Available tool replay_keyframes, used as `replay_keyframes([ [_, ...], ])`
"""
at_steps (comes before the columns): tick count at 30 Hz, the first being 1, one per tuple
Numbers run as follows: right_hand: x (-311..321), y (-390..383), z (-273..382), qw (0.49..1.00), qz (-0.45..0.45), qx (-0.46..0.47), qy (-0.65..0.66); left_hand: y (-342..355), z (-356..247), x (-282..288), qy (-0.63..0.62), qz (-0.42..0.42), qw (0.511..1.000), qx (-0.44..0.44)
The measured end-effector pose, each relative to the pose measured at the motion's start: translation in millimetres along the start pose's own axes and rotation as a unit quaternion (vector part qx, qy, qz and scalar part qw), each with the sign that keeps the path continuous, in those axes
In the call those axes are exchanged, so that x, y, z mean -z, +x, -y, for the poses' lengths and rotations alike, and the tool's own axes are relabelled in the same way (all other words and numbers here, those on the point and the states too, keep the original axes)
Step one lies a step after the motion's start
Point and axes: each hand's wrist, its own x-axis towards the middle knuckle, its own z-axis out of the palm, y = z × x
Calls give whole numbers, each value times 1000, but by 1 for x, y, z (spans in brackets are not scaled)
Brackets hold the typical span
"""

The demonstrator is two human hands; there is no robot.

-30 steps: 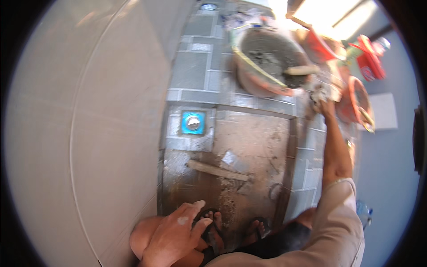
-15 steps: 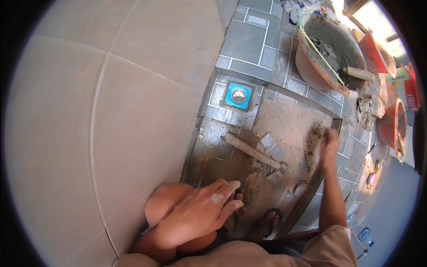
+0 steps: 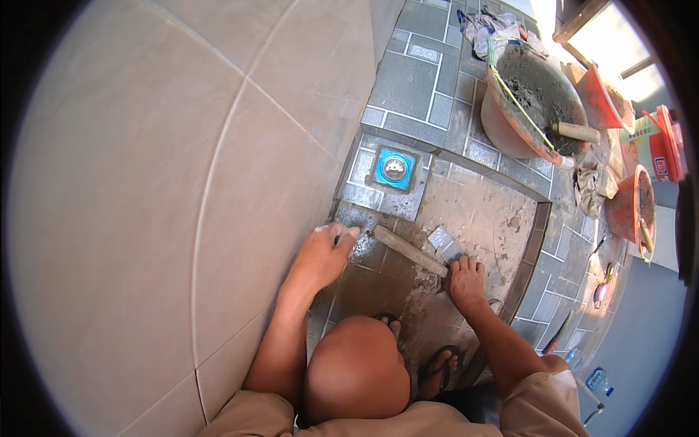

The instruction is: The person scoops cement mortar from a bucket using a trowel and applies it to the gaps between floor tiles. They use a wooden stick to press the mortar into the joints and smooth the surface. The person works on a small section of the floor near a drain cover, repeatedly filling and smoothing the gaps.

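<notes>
My left hand is low beside the tiled wall, over the wet edge of the floor. Its thumb stands apart from the bent fingers, whose tips look coated with pale grey mortar; I see nothing held. My right hand is bent over the lower end of a wooden-handled tool, hiding that end. Its fingertips reach the edge of two small grey tile pieces. Exactly what those fingers grip is hidden. Beyond my left hand, a square floor drain with blue film is set in the tiles.
On the raised grey-tiled ledge stands a large tub of wet mortar with a wooden handle sticking out. Red buckets and a crumpled bag lie to the right. A dark step edge borders the dirty sunken floor.
My left hand has reached forward from over my knee to the floor by the wall. My right hand has moved left from the step edge to the tool's end and tile pieces.
</notes>
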Motion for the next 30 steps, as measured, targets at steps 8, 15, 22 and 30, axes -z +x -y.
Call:
replay_keyframes([
  [8,93,-31,4,931,-90,12,354,96,67,-104,-337,-73,930,128],
  [15,147,-13,11,867,-187,-94,452,149,78,-133,-464,-165,860,133],
  [22,150,23,12,631,-259,-197,705,160,86,-138,-516,-211,823,110],
  [30,108,69,21,527,-127,-234,807,161,98,-146,-507,-253,822,59],
])
